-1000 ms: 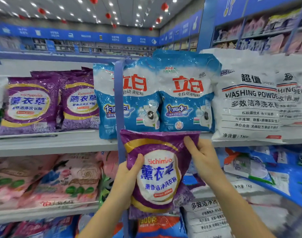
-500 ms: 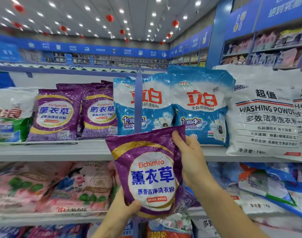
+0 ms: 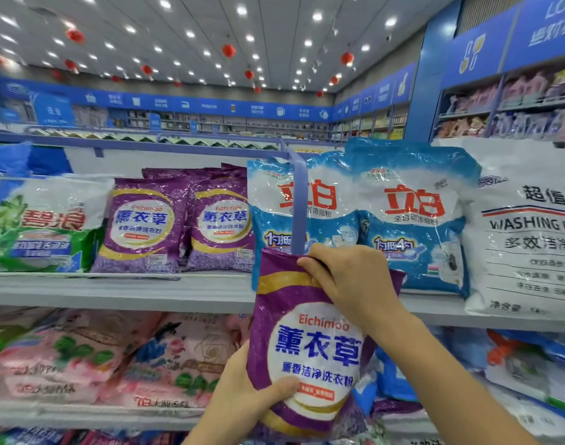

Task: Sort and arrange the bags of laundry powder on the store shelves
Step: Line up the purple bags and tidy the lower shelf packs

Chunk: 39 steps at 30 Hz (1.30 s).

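Note:
I hold a purple lavender laundry powder bag [image 3: 310,345] upright in front of the shelves. My left hand [image 3: 252,390] grips its bottom left corner, thumb on the front. My right hand [image 3: 348,281] pinches its top edge. On the upper shelf [image 3: 120,292] behind it stand two matching purple bags [image 3: 139,226], then blue-and-white bags [image 3: 412,216] to the right, then white washing powder bags [image 3: 528,239]. A green-and-white bag [image 3: 43,226] stands at the far left.
A blue shelf upright [image 3: 297,203] rises just behind the held bag. Pink bags [image 3: 91,354] lie on the lower shelf at left, blue and white bags [image 3: 525,364] at right. More shelving lines the far walls.
The held purple bag has risen and shifted right in view. My right hand moved from its side to its top edge; my left hand stays at the bottom. My view tilted upward and leftward.

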Available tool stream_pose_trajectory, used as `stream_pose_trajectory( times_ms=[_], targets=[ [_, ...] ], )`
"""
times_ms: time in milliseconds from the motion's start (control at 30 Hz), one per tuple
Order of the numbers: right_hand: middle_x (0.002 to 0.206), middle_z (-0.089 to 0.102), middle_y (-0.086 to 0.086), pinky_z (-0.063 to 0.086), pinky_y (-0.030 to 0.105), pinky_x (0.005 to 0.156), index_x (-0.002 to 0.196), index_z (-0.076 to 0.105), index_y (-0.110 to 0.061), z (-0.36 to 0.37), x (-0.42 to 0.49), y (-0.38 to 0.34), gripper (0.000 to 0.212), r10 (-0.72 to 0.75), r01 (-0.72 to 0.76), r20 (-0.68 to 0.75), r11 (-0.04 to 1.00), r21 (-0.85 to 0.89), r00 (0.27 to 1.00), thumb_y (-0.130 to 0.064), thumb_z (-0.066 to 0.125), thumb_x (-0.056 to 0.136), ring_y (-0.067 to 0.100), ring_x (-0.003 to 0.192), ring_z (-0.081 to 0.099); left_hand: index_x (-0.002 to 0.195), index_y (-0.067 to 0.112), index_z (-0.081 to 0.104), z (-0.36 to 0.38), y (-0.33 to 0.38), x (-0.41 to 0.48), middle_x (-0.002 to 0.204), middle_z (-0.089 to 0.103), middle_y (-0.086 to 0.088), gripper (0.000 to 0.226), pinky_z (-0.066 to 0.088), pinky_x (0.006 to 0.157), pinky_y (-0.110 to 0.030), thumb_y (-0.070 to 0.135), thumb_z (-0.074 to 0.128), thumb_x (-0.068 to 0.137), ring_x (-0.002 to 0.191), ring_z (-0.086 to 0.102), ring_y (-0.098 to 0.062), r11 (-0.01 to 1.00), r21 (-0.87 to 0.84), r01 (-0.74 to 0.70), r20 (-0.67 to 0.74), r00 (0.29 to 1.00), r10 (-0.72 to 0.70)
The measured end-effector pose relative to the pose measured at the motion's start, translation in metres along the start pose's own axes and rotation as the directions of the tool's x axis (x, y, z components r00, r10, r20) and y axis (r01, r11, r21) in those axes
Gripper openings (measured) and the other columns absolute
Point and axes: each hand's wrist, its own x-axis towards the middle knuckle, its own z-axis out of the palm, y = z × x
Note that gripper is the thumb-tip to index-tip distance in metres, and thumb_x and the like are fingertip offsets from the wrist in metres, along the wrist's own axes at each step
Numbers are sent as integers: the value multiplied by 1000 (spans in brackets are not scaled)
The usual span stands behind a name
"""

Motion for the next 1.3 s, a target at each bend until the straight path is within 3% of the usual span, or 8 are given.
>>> stream_pose_trajectory(
  times_ms=[133,267,400,533,867,1067,1167,1300],
  targets=[
    [48,51,-7,28,24,50,62,56,-17,-1,16,-5,37,19,-8,-45,973,232,999,-39,48,90,7,44,43,118,18,58,-31,4,-1,104,74,-4,90,57,72,-25,45,95,41,95,71,-22,998,-34,58,-27,998,-59],
    [43,32,-16,23,19,50,60,41,-31,3,32,-26,31,-1,23,-61,931,365,998,-37,50,90,-1,43,34,120,21,63,-52,10,-4,112,71,-8,72,57,81,-33,39,91,56,104,68,-28,992,-26,127,84,989,-124],
    [55,50,-16,33,25,54,79,65,-21,14,40,-32,25,-51,46,7,945,325,999,-34,49,94,6,54,51,114,36,67,-58,12,-11,115,70,-7,55,55,85,-30,32,88,63,108,66,-26,990,-52,134,121,985,-127],
    [75,67,-6,41,31,60,94,63,-24,20,49,-40,35,-152,128,67,953,276,986,-49,40,92,15,70,60,107,28,73,-61,12,-13,110,72,-10,54,56,81,-28,30,92,56,104,68,-26,984,-101,144,35,989,-141],
    [60,66,-2,39,21,50,74,70,-17,43,88,-46,27,-159,197,-130,905,376,979,-39,60,87,15,53,58,119,19,67,-68,28,-16,116,69,-15,52,55,82,-32,3,81,72,108,66,-31,999,4,42,-118,992,-42],
    [98,62,-2,42,31,82,106,62,-13,55,83,-44,32,-34,178,-299,864,471,954,-37,60,85,17,93,54,98,16,76,-97,27,-20,101,73,-19,69,58,71,-31,35,98,36,92,71,-32,996,-85,3,-290,957,-28],
    [112,46,-9,37,25,91,120,49,-14,68,72,-40,40,156,34,-256,793,608,954,-38,55,88,11,104,47,95,18,77,-121,32,-12,98,73,-18,66,58,66,-32,31,97,33,85,72,-31,980,-179,-85,-381,925,11],
    [98,55,-19,43,14,68,121,40,-31,86,70,-57,50,175,-178,78,678,714,981,-62,40,82,-2,81,57,92,24,78,-151,48,10,96,75,-10,56,58,65,-27,26,94,39,85,73,-23,967,-194,-166,-396,915,78]
  ],
)
